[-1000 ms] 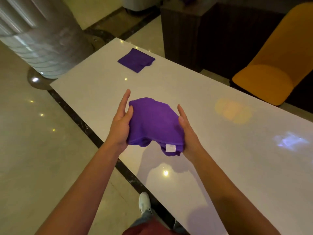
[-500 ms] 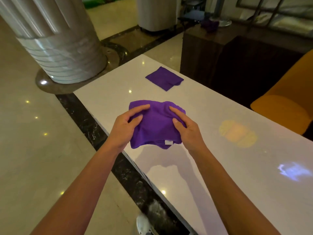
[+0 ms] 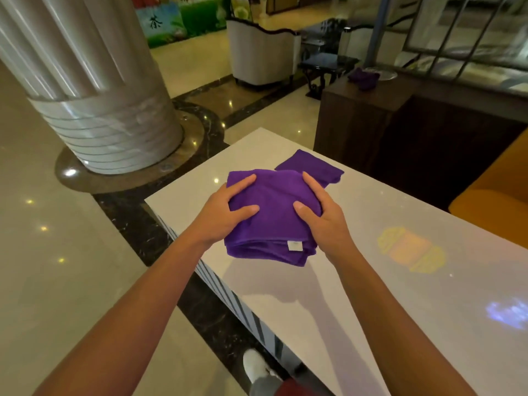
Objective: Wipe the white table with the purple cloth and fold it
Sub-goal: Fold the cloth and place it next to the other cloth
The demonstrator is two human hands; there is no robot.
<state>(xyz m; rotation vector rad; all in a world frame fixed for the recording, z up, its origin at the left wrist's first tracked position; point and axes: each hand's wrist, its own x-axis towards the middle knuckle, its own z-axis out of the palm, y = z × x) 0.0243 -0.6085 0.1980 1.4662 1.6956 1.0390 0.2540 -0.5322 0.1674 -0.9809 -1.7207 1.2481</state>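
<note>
Plainly both hands, left (image 3: 221, 214) and right (image 3: 324, 221), grip the folded purple cloth (image 3: 274, 212) (white tag (image 3: 295, 245), unreadable).

Hotel-style lobby with polished stone floor

A fluted white column (image 3: 85, 90) rises at the left from a dark round base, ringed by a dark marble border set into the glossy beige floor (image 3: 57, 267), which mirrors small ceiling lights. Further back stand a white armchair (image 3: 261, 55), a small dark side table (image 3: 325, 67) and a colourful painted panel (image 3: 183, 18). A dark wooden cabinet (image 3: 357, 121) and an orange chair (image 3: 491, 201) stand at the right.
</note>
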